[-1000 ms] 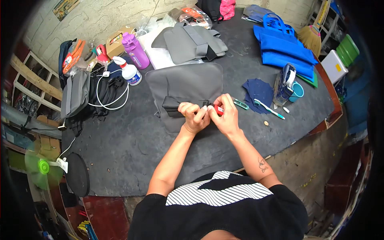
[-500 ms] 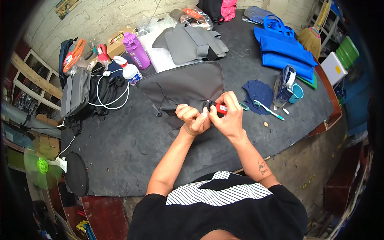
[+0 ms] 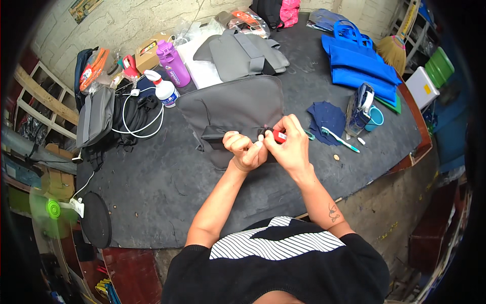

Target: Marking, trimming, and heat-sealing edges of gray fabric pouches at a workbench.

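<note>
A dark grey fabric bag piece [image 3: 243, 104] with a black strip lies in front of me, its far edge raised off the table. My left hand [image 3: 246, 151] is closed at its near edge, thumb and forefinger pinching the black material. Close beside it, my right hand [image 3: 289, 144] is closed around a small red lighter [image 3: 279, 136], its top end toward the black strip [image 3: 264, 133]. The thumbs nearly meet. Both hands hide the exact pinch points and part of the lighter.
Right of my hands lie dark blue cloth pieces [image 3: 324, 119], a toothbrush [image 3: 341, 141] and a teal cup [image 3: 374, 117]. Blue bags [image 3: 362, 66] lie beyond. A spray bottle [image 3: 163, 90], purple bottle [image 3: 173, 63] and white cable [image 3: 124, 119] are at the left; grey bags [image 3: 243, 53] lie behind.
The grey bag piece has shifted slightly, its left side moving right and more of its black strip showing. My hands have barely moved and keep their grip.
</note>
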